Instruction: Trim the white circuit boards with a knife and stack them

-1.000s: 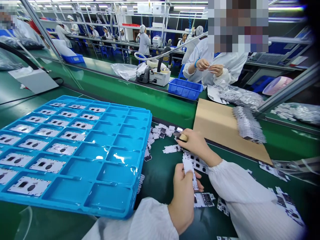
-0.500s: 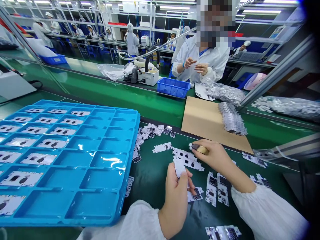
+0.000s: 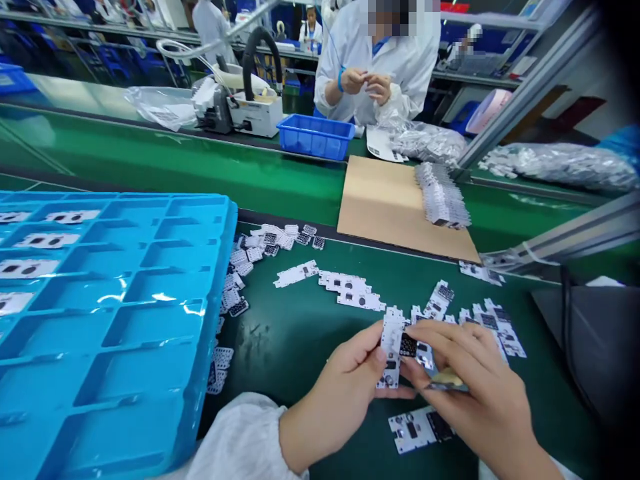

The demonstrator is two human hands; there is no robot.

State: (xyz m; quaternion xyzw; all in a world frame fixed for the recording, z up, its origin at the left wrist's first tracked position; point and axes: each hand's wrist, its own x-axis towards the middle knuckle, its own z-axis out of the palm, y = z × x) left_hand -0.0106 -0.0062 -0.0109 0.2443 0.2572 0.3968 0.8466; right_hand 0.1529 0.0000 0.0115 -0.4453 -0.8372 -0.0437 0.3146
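My left hand [image 3: 333,393] pinches an upright white die-cut sheet [image 3: 391,347] with dark mesh patches. My right hand [image 3: 470,380] lies close over that sheet, its fingertips reaching the dark patch. A small tool with a tan grip [image 3: 447,381] sits in my right hand, its tip hidden by the fingers. Loose die-cut pieces [image 3: 420,429] lie on the green mat [image 3: 310,340] around both hands. A small heap of cut pieces [image 3: 270,240] lies further up the mat, beside a blue blister tray [image 3: 200,233] at the left, whose compartments hold white pieces.
A cardboard sheet [image 3: 385,207] carries a row of stacked strips [image 3: 443,195] beyond the mat. Across the green belt stand a blue crate [image 3: 315,137], a small machine [image 3: 235,110] and a co-worker [image 3: 375,67] working with both hands. Metal rails run at the right.
My right hand has moved down from the mat's far edge to the sheet in my left hand. The view has turned right and down, shifting the tray leftward.
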